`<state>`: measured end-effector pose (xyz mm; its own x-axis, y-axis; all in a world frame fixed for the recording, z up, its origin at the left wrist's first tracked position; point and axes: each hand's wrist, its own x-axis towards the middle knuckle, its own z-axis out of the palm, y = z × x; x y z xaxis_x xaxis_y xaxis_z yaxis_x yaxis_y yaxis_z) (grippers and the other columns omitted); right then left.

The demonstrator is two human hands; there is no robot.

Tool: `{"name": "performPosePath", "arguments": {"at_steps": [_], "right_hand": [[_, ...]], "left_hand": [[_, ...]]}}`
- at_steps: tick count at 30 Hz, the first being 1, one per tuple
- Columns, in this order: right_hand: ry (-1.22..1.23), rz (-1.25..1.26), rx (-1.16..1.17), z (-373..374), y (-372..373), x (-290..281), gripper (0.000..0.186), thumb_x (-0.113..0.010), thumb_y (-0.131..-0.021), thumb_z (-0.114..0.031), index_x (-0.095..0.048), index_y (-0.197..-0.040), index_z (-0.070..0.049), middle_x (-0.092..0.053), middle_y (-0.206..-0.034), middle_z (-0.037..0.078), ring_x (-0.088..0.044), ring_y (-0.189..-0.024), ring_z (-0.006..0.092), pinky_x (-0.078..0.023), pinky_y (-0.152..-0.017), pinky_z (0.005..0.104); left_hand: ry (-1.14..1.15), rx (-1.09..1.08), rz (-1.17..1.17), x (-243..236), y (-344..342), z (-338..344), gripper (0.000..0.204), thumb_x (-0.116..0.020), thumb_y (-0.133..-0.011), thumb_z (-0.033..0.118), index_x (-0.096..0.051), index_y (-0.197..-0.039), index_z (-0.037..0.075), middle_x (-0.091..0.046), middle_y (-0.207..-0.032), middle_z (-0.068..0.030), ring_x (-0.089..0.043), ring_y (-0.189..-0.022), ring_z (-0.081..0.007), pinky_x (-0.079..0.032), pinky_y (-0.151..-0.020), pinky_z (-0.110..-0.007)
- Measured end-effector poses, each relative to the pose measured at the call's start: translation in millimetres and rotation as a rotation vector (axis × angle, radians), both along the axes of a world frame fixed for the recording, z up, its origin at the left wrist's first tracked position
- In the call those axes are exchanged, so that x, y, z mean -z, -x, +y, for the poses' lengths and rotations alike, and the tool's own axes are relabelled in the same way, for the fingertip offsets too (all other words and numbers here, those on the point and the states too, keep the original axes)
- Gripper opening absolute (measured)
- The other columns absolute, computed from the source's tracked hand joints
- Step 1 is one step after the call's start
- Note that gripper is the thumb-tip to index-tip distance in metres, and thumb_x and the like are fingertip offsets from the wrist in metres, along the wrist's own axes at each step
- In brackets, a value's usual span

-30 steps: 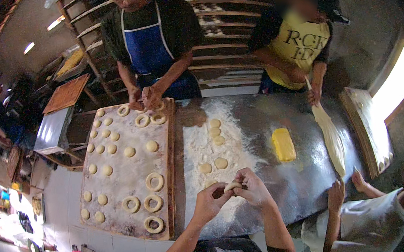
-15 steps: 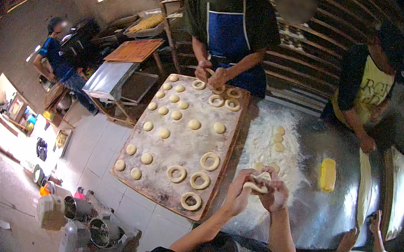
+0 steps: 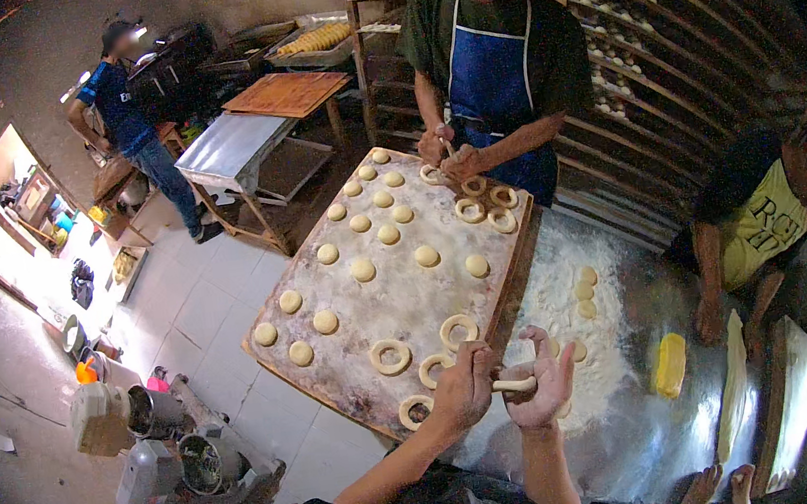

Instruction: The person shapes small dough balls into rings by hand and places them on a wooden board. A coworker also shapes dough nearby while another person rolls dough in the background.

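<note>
A pale piece of dough (image 3: 515,384) spans the gap between my hands, over the near right edge of a floured wooden board (image 3: 385,305). My left hand (image 3: 467,385) is closed on one end of it, which its fingers hide. My right hand (image 3: 545,386) has its palm up and fingers spread, with the dough lying across its finger bases. Beside my left hand, dough rings (image 3: 390,357) lie on the board's near corner, one partly covered by that hand. Round dough balls (image 3: 362,270) are spread over the rest of the board.
Across the board a co-worker in a blue apron (image 3: 489,70) works dough above more rings. Right of the board, a floured metal table (image 3: 624,326) holds flattened dough pieces, a yellow block (image 3: 670,365) and a long dough strip (image 3: 734,385). Another person's hands (image 3: 720,487) are at its near edge.
My hands have moved apart, and the dough is drawn out between them. My right fingers have opened. The whole view has shifted, with the board now further right.
</note>
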<state>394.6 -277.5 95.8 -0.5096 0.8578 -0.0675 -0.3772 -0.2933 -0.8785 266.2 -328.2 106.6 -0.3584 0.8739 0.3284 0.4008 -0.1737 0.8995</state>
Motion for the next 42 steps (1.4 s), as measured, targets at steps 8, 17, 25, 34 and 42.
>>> {"name": "performPosePath", "arguments": {"at_steps": [8,17,25,34,42], "right_hand": [[-0.346,-0.128,0.052,13,60,25,0.089,-0.048,-0.088,-0.073,-0.036,-0.138,-0.001,-0.041,-0.14,0.016,-0.049,-0.125,0.0274,-0.042,-0.102,0.0359],[-0.547,-0.52,-0.013,22,100,2,0.064,-0.045,-0.097,-0.056,-0.037,-0.137,-0.006,-0.051,-0.128,0.024,-0.06,-0.11,0.0321,-0.048,-0.097,0.044],[-0.596,-0.634,-0.02,41,123,-8,0.07,-0.031,-0.103,-0.056,-0.03,-0.15,-0.005,-0.046,-0.142,0.022,-0.039,-0.137,0.0346,-0.031,-0.114,0.0416],[-0.491,-1.224,0.317,76,150,-16,0.083,-0.054,-0.095,-0.048,-0.01,-0.155,-0.011,-0.039,-0.146,0.032,-0.027,-0.143,0.0474,-0.02,-0.116,0.0564],[-0.778,-1.615,-0.015,63,165,26,0.086,-0.067,-0.085,-0.04,-0.022,-0.154,-0.018,-0.041,-0.14,0.023,-0.038,-0.132,0.0419,-0.019,-0.115,0.0603]], "left_hand": [[0.067,-0.001,0.143,3,55,14,0.02,-0.044,-0.103,0.022,-0.053,-0.111,0.006,-0.062,-0.066,-0.022,-0.063,-0.059,-0.0441,-0.048,-0.051,-0.051],[0.205,0.126,0.227,-2,101,29,0.026,-0.039,-0.105,0.03,-0.052,-0.112,0.008,-0.064,-0.069,-0.0215,-0.064,-0.062,-0.0445,-0.05,-0.055,-0.053],[0.231,0.146,0.034,-1,124,47,0.029,-0.038,-0.105,0.032,-0.045,-0.116,0.006,-0.062,-0.068,-0.0262,-0.064,-0.069,-0.0483,-0.05,-0.062,-0.055],[0.588,-0.12,0.528,9,183,113,0.063,-0.052,-0.098,0.039,-0.031,-0.146,0.005,-0.048,-0.129,-0.03,-0.053,-0.116,-0.0473,-0.042,-0.094,-0.059],[0.607,0.12,0.789,42,182,71,0.069,-0.068,-0.086,0.033,-0.036,-0.142,0.008,-0.053,-0.113,-0.022,-0.056,-0.102,-0.042,-0.048,-0.08,-0.054]]}}
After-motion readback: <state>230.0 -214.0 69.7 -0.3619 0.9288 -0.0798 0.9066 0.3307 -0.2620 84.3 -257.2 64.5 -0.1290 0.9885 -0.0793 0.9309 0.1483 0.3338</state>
